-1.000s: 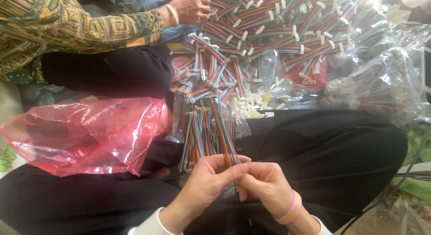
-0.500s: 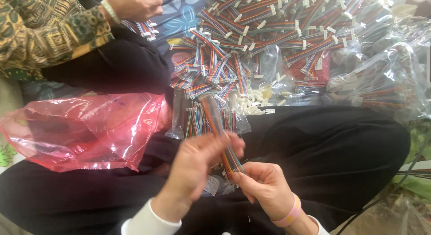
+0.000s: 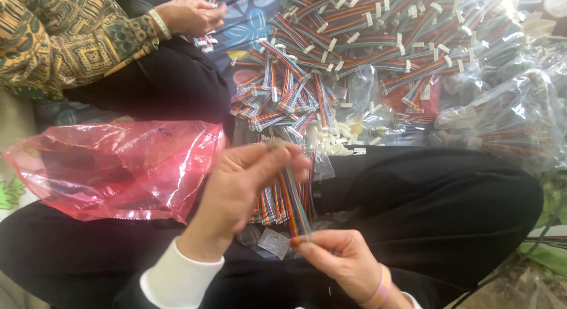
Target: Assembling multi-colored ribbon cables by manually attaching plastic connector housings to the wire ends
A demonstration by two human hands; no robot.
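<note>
Since half a second ago, the left hand has moved up and away from the right hand, so the flat rainbow-coloured ribbon cable is now stretched between them. One second ago both hands were close together at the lower end of the cable.

Now the left hand pinches the upper end of the ribbon cable between thumb and fingers; its grip is closed on the cable, though this hand is a little blurred. The right hand, with a pink band at the wrist, pinches the lower end between thumb and forefinger, so its grip is also narrow and holding the cable. The cable runs slightly tilted, from upper left to lower right, above the person's lap in black trousers.

Just behind the cable, a bundle of similar multicoloured ribbon cables in a clear plastic bag lies between the person's legs. Beside the left hand, a crumpled red transparent plastic bag rests on the left knee. Further away, a big heap of rainbow ribbon cables with white connectors covers the floor, and some loose white plastic connectors lie at its near edge. At the right, clear plastic bags with more cables stand near the heap.

At the upper left, another person's hand, coming from a patterned yellow sleeve, holds some cables, well apart from the wearer's hands.
</note>
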